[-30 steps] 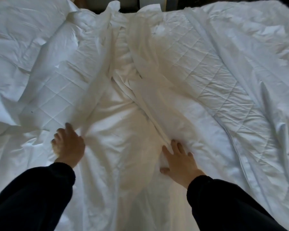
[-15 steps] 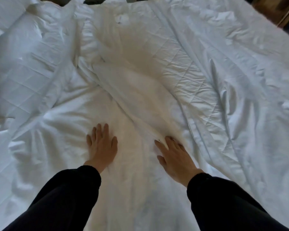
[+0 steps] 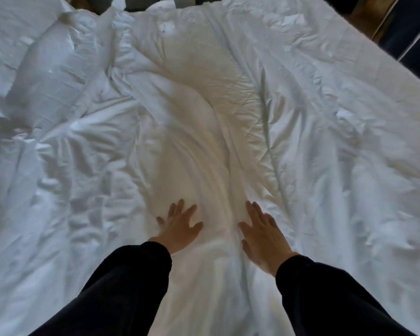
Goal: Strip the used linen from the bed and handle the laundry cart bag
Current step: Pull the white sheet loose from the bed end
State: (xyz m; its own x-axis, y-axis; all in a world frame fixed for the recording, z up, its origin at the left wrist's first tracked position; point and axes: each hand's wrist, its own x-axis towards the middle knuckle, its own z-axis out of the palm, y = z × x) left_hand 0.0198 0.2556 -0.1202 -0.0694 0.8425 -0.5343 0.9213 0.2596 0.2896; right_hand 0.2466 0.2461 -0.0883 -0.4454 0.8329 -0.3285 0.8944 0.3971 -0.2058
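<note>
I see bunched sheet ridge [image 3: 211, 180] running away from me, between left hand [image 3: 180, 227] and right hand [image 3: 262, 236]; both flat, fingers spread, gripping nothing; equally near.

A: White linen [image 3: 102, 190]: woven cloth, matt, heavily creased.

B: Confirmed. Faint sheen along the central folds [image 3: 211, 166], smooth between wrinkles.

A: Quilted layer [image 3: 247, 98] at centre right: stitched cloth, diamond pattern, soft and padded in look.

B: Noted. Sleeves [image 3: 121, 287]: dark cloth, matt, no visible texture.

A: Strip at top right corner [image 3: 364, 15]: brown, wood-like, slightly glossy; too blurred to confirm.

B: Hands [image 3: 180, 226] bare, flat on the cloth.
</note>
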